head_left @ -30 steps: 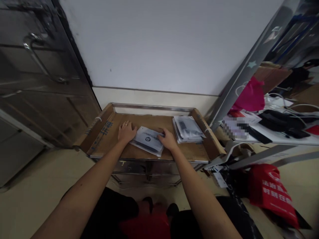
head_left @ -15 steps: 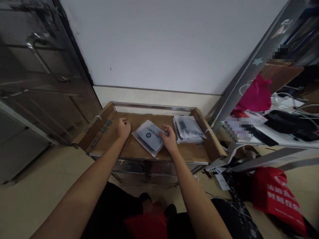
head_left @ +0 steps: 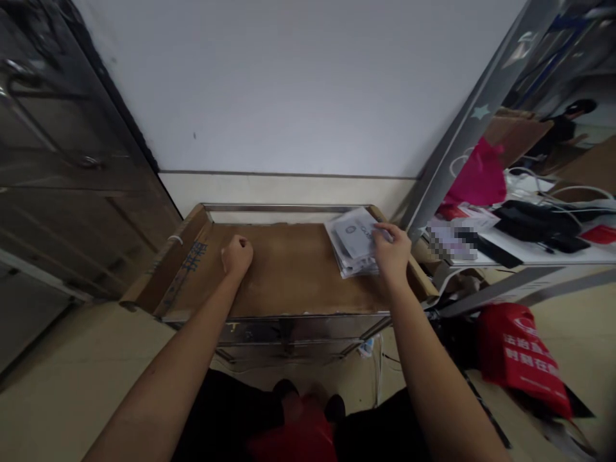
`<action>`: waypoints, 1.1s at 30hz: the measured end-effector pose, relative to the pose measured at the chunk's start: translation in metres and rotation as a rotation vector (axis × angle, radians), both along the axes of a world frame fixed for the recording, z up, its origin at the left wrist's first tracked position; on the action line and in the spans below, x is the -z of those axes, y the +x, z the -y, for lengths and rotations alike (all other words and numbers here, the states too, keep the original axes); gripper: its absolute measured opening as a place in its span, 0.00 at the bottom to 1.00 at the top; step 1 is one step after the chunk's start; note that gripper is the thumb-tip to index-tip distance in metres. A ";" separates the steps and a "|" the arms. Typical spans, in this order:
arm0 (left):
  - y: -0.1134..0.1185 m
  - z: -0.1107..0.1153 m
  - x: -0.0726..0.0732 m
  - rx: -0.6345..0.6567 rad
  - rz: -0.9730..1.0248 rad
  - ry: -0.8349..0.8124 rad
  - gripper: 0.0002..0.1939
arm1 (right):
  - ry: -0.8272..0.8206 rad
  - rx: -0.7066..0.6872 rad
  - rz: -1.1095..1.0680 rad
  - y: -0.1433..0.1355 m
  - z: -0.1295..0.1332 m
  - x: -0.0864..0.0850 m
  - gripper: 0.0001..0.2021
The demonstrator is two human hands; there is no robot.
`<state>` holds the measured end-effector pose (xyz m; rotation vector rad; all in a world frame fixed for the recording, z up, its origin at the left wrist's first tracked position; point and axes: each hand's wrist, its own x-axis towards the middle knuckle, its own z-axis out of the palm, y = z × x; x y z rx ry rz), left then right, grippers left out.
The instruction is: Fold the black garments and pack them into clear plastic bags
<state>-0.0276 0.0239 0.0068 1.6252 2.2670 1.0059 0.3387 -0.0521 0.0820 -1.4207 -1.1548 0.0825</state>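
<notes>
My right hand [head_left: 392, 251] pinches the right edge of a flat translucent plastic bag [head_left: 355, 232] with a round dark logo and lettering. That bag lies over a pile of similar bags [head_left: 355, 268] at the right end of the cardboard-lined cart top [head_left: 289, 276]; whether it fully rests on them I cannot tell. Over the left part of the cardboard, my left hand [head_left: 237, 256] is curled into a loose fist, with nothing showing in it.
Raised cardboard flaps [head_left: 166, 263] edge the cart's ends, and a metal rail [head_left: 283, 208] runs along its back by the wall. To the right stands a cluttered white table [head_left: 539, 256]. A red bag [head_left: 524, 359] sits on the floor; a person [head_left: 568, 125] is further back.
My right hand has carried the logo bag from the middle of the cart rightward onto the pile. My left hand stays curled near the same spot. The view has shifted slightly.
</notes>
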 end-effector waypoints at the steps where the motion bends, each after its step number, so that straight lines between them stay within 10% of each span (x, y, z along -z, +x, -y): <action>1: 0.000 0.000 -0.001 0.005 -0.011 -0.007 0.10 | -0.010 0.048 0.087 0.006 -0.002 0.002 0.11; 8: 0.001 0.002 -0.003 0.013 -0.049 -0.033 0.12 | -0.149 0.247 0.653 -0.005 0.009 0.001 0.14; 14: 0.001 0.002 -0.003 0.023 -0.067 -0.043 0.12 | -0.323 -0.206 0.995 -0.024 -0.006 -0.004 0.22; 21: 0.002 0.003 -0.003 0.043 -0.121 -0.054 0.14 | -0.548 -0.206 1.019 -0.009 -0.021 0.003 0.27; 26: 0.006 0.003 -0.002 0.090 -0.240 -0.069 0.14 | -0.380 -0.217 1.016 -0.029 -0.009 -0.004 0.26; 30: 0.019 0.003 -0.001 0.235 -0.418 -0.029 0.13 | -0.173 -0.526 0.958 -0.077 0.004 0.025 0.25; 33: 0.027 0.004 -0.001 0.301 -0.494 -0.019 0.14 | -0.323 -0.600 0.867 -0.101 -0.003 0.060 0.25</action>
